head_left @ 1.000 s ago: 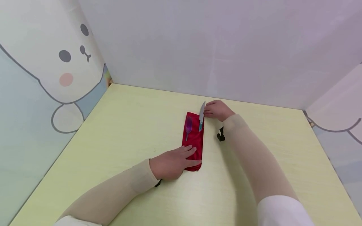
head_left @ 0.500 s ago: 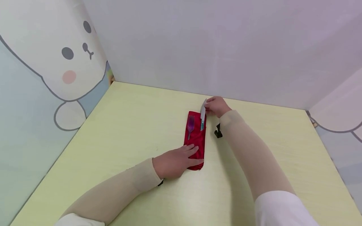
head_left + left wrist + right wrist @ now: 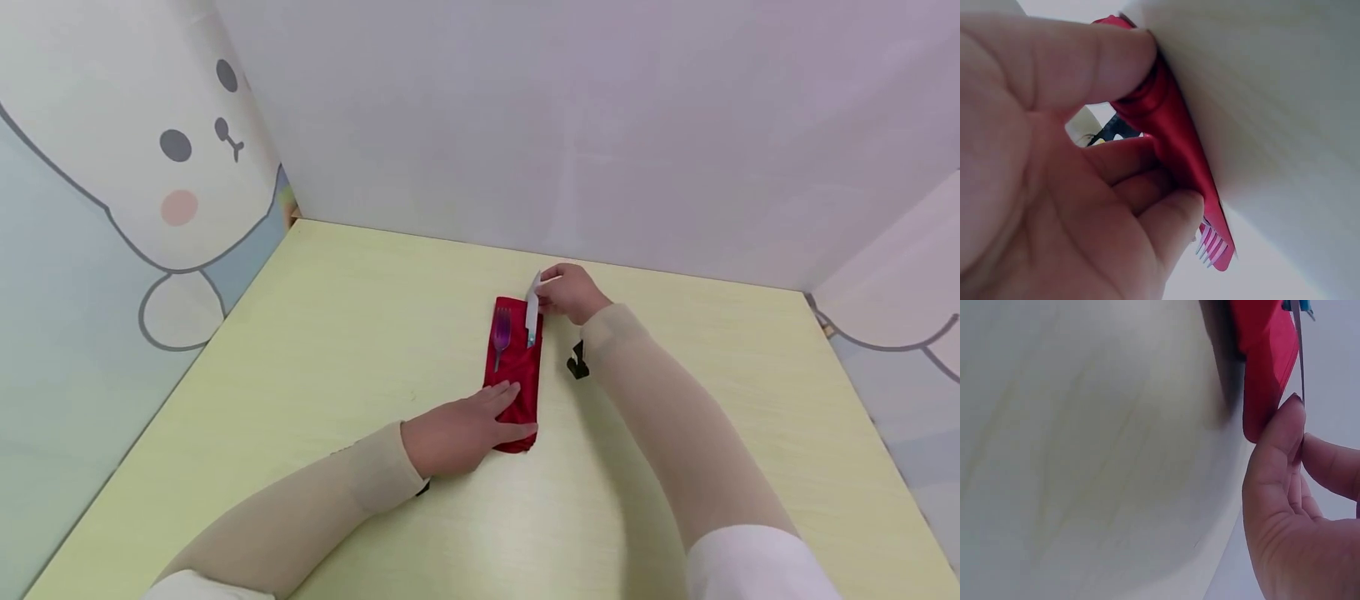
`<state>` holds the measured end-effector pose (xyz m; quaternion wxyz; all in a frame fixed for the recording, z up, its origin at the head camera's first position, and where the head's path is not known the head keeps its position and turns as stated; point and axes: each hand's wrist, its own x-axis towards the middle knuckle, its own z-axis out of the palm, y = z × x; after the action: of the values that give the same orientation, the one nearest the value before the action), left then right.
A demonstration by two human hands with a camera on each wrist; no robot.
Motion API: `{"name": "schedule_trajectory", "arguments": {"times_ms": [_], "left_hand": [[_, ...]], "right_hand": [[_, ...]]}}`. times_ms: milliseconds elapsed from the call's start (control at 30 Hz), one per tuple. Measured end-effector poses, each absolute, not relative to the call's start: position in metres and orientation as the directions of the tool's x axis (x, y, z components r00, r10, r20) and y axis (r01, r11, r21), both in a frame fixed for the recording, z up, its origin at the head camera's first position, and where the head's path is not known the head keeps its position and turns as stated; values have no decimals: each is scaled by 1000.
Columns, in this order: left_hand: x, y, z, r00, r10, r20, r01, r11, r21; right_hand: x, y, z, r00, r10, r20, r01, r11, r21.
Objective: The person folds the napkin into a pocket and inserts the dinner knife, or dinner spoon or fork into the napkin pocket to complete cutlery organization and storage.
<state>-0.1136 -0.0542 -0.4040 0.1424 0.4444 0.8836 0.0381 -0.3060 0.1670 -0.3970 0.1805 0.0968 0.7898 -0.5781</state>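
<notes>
A red satin cutlery pouch (image 3: 516,367) lies lengthwise on the table. On its upper left, a purple fork (image 3: 502,332) has its tines toward the far end. A knife (image 3: 532,313) with a teal handle sits along the pouch's right side, blade pointing away and lower handle hidden in the pouch. My right hand (image 3: 572,293) pinches the blade near its tip between thumb and fingers, as the right wrist view also shows. With fingers spread, my left hand (image 3: 459,427) rests on the pouch's near half; in the left wrist view its fingertips (image 3: 1185,203) press the red cloth.
The pale yellow table (image 3: 360,333) extends to both sides of the pouch. A plain wall (image 3: 525,125) rises close behind the right hand, and a printed side panel (image 3: 180,242) borders the table on the left.
My right hand has gone from straighter fingers beside the blade to pinching it. The knife has slid toward me, and less of its teal handle shows. My left hand stays on the pouch.
</notes>
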Motion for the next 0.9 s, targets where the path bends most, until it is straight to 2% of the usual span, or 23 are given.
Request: {"name": "schedule_trajectory", "arguments": {"times_ms": [300, 567, 900], "left_hand": [[-113, -56, -404, -566, 797, -212, 770, 603, 208], [-112, -56, -405, -562, 801, -207, 790, 593, 153], [-113, -56, -408, -571, 797, -197, 773, 603, 197]], "right_hand": [[-289, 166, -401, -917, -90, -388, 344, 311, -886], [-278, 168, -408, -902, -108, -418, 365, 328, -871], [-271, 170, -412, -894, -120, -431, 371, 339, -864]]}}
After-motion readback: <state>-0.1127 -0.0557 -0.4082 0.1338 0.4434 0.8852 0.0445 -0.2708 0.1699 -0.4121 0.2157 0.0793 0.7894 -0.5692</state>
